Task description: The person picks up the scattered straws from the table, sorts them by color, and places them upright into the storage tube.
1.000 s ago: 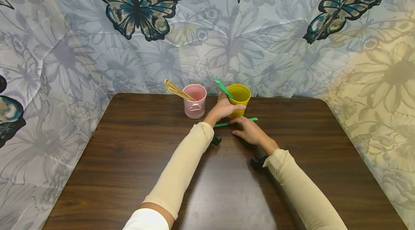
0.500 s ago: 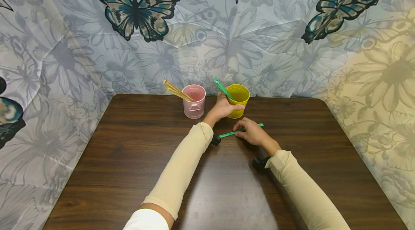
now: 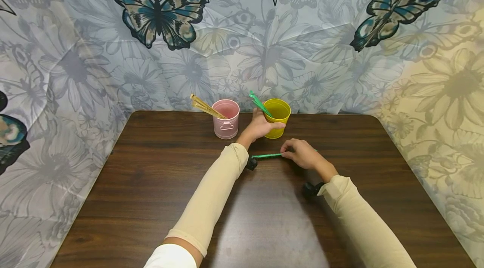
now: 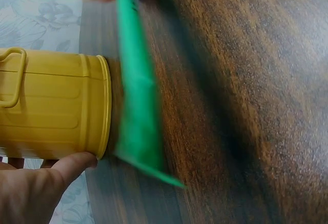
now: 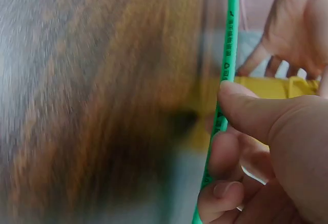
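My left hand [image 3: 260,127] grips the small yellow bucket [image 3: 275,134] from its left side, the thumb across its front. In the left wrist view, the thumb lies along the wall of the bucket [image 4: 51,101] near its base. A green wrapped straw [image 3: 266,156] is pinched between the thumb and fingers of my right hand [image 3: 301,154], low over the table in front of the bucket. Dark printing runs along this straw [image 5: 230,44] in the right wrist view. More green straws [image 3: 261,103] lean out of the yellow bucket's left side.
Left of the yellow bucket stands a pink bucket [image 3: 231,132] with yellow wrapped straws [image 3: 207,106] leaning out to the left. Both buckets are near the far edge of the dark wooden table [image 3: 159,175]. A butterfly-patterned cloth [image 3: 264,49] hangs right behind.
My right hand has taken hold of the green straw and drawn it toward me and to the right, away from the yellow bucket. The left hand stays on the bucket.
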`<state>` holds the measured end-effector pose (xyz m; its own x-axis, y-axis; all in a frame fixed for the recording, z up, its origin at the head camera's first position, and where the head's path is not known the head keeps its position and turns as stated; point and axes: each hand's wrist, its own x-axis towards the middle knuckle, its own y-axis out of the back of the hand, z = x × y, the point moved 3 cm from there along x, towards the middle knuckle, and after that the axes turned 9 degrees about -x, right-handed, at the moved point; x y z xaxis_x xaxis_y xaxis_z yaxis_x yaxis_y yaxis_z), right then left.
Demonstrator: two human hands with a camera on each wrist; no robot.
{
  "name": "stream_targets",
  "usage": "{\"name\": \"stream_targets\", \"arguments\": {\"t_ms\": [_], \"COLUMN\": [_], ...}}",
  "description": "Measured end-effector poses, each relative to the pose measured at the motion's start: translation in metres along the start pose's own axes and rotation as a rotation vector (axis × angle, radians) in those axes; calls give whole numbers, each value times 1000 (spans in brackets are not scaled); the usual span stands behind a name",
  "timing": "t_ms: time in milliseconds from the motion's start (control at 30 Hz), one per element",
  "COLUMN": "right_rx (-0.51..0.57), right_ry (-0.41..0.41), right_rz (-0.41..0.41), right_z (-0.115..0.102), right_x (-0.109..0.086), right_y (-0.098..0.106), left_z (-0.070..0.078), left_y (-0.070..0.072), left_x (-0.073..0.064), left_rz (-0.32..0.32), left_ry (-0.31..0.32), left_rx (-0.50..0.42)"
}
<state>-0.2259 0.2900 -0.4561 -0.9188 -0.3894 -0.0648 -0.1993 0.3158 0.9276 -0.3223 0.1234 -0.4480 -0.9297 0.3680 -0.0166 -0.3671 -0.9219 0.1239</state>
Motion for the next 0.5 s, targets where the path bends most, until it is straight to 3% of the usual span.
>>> {"name": "stream_targets", "arguments": {"t_ms": [200, 500], "right_rx": [27, -4], "right_ry": [-27, 3], "right_rz": [4, 56], "right_z": [8, 19], "right_x": [-13, -34], "right_y": [6, 27], "left_z": [-1, -2], "left_y": [0, -1], "left_x": [0, 2], "left_rz": [3, 10], "left_ry": [-11, -25], "left_rx": [-16, -26]}}
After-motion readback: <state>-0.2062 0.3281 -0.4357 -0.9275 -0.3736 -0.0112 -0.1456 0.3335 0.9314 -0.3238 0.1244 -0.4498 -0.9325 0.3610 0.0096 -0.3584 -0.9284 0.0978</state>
